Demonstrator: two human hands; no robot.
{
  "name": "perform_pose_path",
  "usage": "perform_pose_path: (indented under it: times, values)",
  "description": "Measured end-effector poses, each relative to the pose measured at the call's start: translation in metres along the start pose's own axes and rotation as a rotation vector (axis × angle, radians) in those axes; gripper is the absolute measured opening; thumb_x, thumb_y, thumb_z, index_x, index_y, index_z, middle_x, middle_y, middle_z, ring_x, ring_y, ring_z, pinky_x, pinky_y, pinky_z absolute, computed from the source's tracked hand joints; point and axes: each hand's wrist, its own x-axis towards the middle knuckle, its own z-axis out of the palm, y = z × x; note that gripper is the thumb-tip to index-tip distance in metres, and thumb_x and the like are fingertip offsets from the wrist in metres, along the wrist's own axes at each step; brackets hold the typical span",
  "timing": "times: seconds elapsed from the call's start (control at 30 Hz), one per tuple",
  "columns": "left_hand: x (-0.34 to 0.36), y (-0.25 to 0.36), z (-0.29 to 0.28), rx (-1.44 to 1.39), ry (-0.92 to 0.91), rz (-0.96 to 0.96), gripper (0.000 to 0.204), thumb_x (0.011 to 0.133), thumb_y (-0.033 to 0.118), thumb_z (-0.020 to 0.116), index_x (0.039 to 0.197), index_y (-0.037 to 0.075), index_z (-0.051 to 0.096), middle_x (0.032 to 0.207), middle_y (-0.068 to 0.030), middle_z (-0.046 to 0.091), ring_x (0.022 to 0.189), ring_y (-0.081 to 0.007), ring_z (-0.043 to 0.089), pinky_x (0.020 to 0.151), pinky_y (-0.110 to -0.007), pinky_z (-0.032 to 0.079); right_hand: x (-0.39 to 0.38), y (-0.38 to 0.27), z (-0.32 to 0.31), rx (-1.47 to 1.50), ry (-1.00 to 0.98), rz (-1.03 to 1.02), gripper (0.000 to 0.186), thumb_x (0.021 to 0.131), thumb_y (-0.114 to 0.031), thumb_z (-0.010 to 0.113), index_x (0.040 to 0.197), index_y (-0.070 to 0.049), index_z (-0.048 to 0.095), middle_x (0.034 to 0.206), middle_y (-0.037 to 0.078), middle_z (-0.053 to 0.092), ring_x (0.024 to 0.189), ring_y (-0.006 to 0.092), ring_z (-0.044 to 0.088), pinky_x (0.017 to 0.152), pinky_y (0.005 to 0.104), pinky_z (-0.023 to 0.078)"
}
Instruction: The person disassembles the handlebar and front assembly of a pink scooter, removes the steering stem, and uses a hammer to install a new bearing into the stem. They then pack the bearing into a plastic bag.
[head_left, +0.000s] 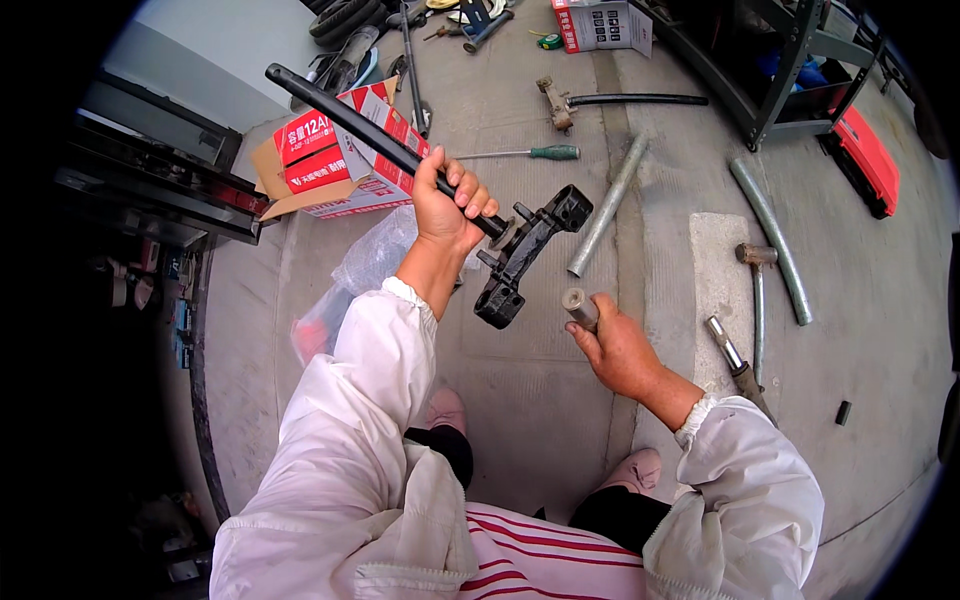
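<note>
My left hand is closed around the black tube of a fork crown, a steering stem with a two-armed black clamp at its lower end. The tube slants up to the left over a red and white box. A round washer-like collar sits where tube and clamp meet. My right hand grips a short, thick metal cylinder, its pale round end facing up and showing a small dimple. The cylinder is just right of the clamp, apart from it. My palm and fingers hide its lower part.
Two grey metal pipes lie on the floor, with a screwdriver and a long-handled hammer near them. The open cardboard box and clear plastic wrap lie left. A metal rack stands far right, beside a red case.
</note>
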Motion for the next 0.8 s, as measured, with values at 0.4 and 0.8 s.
perform_pose_path:
  times: [0.4, 0.8]
  values:
    - [-0.005, 0.037, 0.028, 0.02, -0.054, 0.252, 0.042, 0.092, 0.047, 0.049, 0.064, 0.018, 0.038, 0.046, 0.0033, 0.031, 0.037, -0.0128, 0.031, 0.045, -0.032, 0.034, 0.042, -0.028, 0.047, 0.056, 0.007, -0.084, 0.034, 0.092, -0.025, 0.062, 0.102, 0.002, 0.045, 0.084, 0.027, 0.061, 0.078, 0.0462, 0.061, 0.066, 0.051, 0.047]
    - [-0.012, 0.072, 0.046, 0.149, -0.151, 0.442, 0.041, 0.094, 0.043, 0.049, 0.068, 0.014, 0.036, 0.049, -0.0007, 0.034, 0.039, -0.0141, 0.032, 0.047, -0.032, 0.036, 0.083, -0.033, 0.062, 0.077, 0.116, -0.237, 0.035, 0.09, -0.021, 0.065, 0.108, 0.002, 0.046, 0.09, 0.026, 0.062, 0.084, 0.0454, 0.06, 0.071, 0.0496, 0.047]
